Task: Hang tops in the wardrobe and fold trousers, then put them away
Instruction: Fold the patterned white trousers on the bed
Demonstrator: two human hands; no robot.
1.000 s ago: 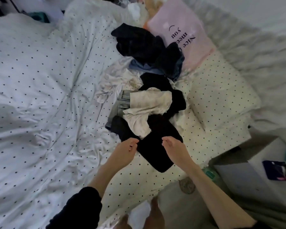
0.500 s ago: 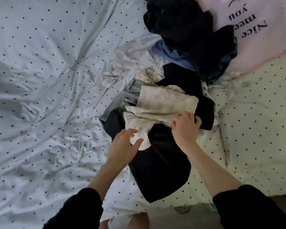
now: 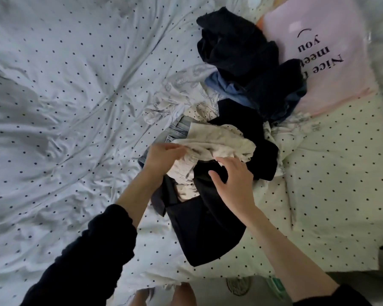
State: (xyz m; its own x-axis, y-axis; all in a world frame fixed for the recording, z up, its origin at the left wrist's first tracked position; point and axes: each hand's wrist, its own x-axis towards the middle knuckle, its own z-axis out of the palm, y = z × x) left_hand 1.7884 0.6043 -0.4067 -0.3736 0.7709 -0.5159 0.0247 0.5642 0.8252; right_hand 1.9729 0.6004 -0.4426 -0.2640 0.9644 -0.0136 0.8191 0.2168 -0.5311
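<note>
Bed (image 3: 64, 107), both hands on cream garment (image 3: 219, 144)

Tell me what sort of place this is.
Most likely a bedroom: a bed with a dotted duvet, a pink cushion with printed words, and a pile of clothes on the bed that both hands are sorting.

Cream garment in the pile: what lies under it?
Under the cream garment: black trousers and a strip of denim. How far either extends beneath is covered.

crumpled cream top (image 3: 219, 142) atop black trousers (image 3: 203, 228), on clothes pile
</note>
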